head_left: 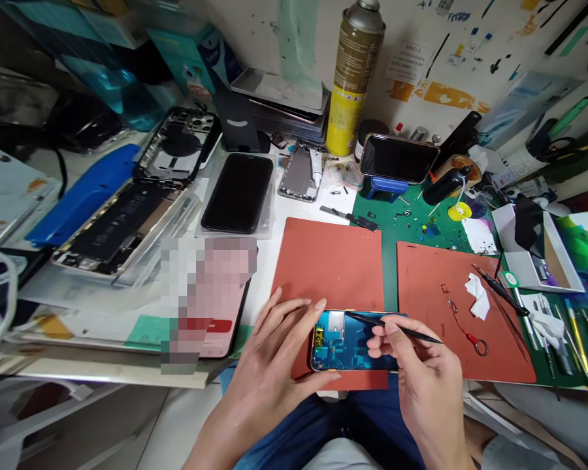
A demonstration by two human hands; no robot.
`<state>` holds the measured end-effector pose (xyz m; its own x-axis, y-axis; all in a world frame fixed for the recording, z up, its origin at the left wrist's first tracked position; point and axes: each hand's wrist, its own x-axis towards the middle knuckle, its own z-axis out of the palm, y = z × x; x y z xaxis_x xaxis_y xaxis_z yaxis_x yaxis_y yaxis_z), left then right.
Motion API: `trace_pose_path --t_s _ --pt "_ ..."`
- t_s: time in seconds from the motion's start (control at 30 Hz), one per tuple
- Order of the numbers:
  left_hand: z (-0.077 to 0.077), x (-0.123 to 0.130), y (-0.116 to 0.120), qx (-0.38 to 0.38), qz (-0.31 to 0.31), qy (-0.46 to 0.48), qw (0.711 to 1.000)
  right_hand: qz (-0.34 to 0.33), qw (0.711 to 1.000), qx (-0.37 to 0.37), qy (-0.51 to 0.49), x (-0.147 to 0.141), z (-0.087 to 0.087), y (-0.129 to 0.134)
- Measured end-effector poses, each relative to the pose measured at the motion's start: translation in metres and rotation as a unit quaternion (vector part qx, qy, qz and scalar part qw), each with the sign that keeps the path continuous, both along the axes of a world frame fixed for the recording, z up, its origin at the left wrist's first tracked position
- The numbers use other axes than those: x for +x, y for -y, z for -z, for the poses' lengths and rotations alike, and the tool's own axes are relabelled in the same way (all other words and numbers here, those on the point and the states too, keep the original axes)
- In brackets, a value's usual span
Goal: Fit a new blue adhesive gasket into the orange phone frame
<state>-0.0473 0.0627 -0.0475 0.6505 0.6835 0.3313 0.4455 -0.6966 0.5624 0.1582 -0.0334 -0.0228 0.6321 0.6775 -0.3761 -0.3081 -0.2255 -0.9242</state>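
A blue phone part (357, 343), with a silvery patch and a yellow piece near its left end, lies on a reddish-brown mat (334, 261) at the table's front edge. My left hand (284, 349) rests at its left end, fingers spread along the top edge and thumb near the bottom edge. In my right hand (416, 365) a thin black tool (419, 335) is pinched between thumb and fingers. Its tip reaches the upper edge of the phone part. My right fingers cover part of the phone part's right end.
A lit phone (220, 326) and a dark phone (238, 192) lie to the left, near an opened phone (122, 225). On the right mat (436, 281) are a red-handled wire loop and white tissue. A spray can (355, 78) stands behind.
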Motion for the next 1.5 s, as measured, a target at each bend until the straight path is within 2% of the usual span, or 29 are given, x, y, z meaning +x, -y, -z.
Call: trace_pose_path --t_s 0.3,0.63,0.9,1.13,1.3,1.37,1.5 --pt "0.0 0.003 -0.005 0.03 -0.005 0.021 0.999 0.043 0.999 -0.009 0.031 0.026 0.001 0.018" --pt "0.005 0.0 -0.008 0.046 0.016 0.044 0.998 0.098 0.995 -0.016 0.016 0.048 0.005 0.034" --pt "0.005 -0.001 -0.011 0.045 0.024 0.048 0.998 0.12 0.99 -0.019 0.07 0.045 -0.001 0.038" --pt "0.007 0.001 -0.011 0.054 0.02 0.043 0.997 0.098 0.977 -0.027 0.19 0.031 -0.005 0.043" --pt "0.005 0.002 -0.011 0.049 0.011 0.045 0.998 0.079 0.939 -0.01 0.335 0.025 0.002 0.049" --pt "0.004 0.002 -0.011 0.052 0.018 0.046 0.997 0.058 0.905 0.01 0.422 0.024 0.006 0.05" --pt "0.006 0.001 -0.011 0.06 0.018 0.046 0.997 0.015 0.814 0.059 0.577 0.021 0.011 0.05"
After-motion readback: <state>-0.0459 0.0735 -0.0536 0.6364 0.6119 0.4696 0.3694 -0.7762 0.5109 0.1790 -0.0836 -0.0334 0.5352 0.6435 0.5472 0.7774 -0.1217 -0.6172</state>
